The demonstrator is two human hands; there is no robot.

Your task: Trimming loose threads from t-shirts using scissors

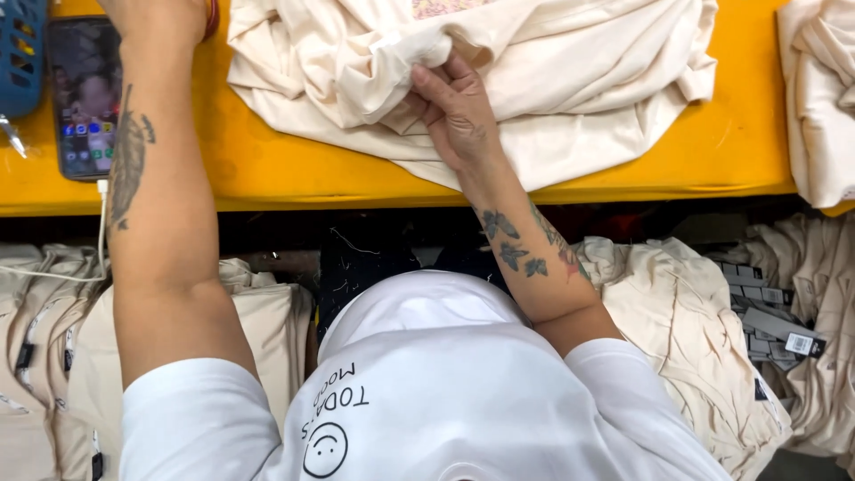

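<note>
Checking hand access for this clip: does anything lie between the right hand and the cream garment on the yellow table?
No. The right hand already grips a fold of the cream garment directly. The left hand is mostly out of frame, beside the phone.

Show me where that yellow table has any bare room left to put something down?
Bare yellow table shows between the left forearm and the cream garment, and right of it before the second cream pile. The far left is crowded by the phone and a blue basket.

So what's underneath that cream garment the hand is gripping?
The cream garment lies on a yellow table, bare around its edges. The right hand pinches a fold near the middle. Whatever lies beneath the cloth is covered.
</note>
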